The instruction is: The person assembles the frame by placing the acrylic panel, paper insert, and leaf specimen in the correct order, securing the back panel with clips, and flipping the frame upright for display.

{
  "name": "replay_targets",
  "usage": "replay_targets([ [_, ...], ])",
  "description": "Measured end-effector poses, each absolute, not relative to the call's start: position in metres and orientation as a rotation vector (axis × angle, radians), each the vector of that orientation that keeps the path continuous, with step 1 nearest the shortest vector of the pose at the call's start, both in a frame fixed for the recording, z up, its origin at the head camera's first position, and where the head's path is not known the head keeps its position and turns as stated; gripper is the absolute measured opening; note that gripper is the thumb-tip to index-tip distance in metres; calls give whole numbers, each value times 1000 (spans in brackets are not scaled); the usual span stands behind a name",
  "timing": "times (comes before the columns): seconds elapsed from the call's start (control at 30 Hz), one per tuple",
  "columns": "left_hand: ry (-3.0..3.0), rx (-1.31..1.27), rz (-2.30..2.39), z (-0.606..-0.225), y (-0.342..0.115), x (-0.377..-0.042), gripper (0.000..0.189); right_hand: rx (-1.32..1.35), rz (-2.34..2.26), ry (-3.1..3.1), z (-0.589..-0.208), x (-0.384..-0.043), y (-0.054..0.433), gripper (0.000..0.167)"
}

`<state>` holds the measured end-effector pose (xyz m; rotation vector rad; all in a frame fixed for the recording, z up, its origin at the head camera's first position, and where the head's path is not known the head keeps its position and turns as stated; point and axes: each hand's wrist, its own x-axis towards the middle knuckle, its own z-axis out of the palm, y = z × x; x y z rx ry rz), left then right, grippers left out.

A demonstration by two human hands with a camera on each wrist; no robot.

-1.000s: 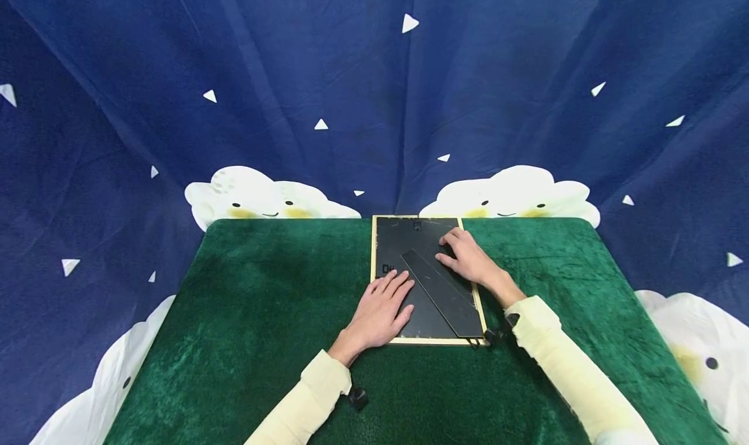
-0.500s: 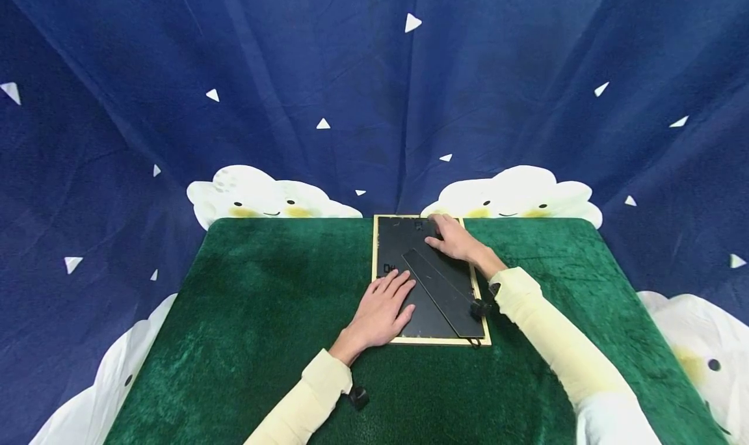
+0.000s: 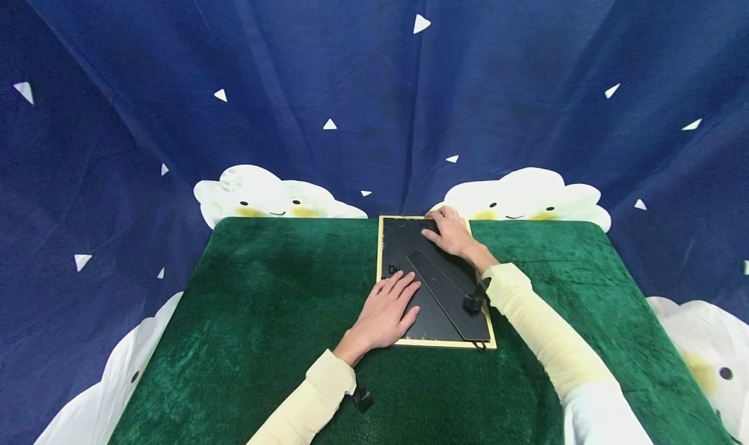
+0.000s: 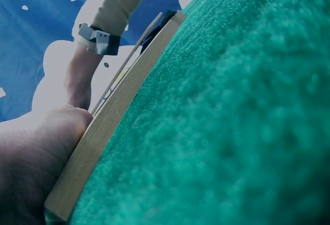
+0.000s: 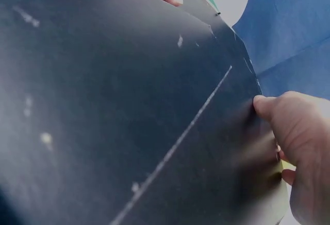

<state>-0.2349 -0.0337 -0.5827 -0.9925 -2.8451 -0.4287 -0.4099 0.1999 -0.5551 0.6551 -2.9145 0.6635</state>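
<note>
A picture frame (image 3: pixel 379 250) with a light wooden rim lies back side up on the green cloth. Its black backing board (image 3: pixel 404 237) carries a slanted black stand leg (image 3: pixel 435 289). On the lower left of the board my left hand (image 3: pixel 383 311) rests with its fingers spread. My right hand (image 3: pixel 453 233) is at the frame's far edge, fingertips on the top rim and thumb over the board. The right wrist view shows the stand leg up close, with the right hand (image 5: pixel 299 142) beyond it. From the left wrist, the wooden side (image 4: pixel 111 117) shows beside the left hand (image 4: pixel 41 153).
Green plush cloth (image 3: pixel 281 289) covers the table around the frame. A blue curtain (image 3: pixel 292 74) with white triangles and clouds hangs right behind the far edge. A small black loop (image 3: pixel 480 346) sticks out at the frame's near right corner.
My right hand has moved from the frame's right side up to its far top edge. The left hand has stayed on the lower left of the frame. The view has shifted slightly.
</note>
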Motion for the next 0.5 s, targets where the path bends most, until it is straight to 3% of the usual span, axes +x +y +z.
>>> replay_targets([
  [0.5, -2836, -1000, -428, -583, -33, -235, 55, 607, 660, -2981, -553, -413, 201, 46],
])
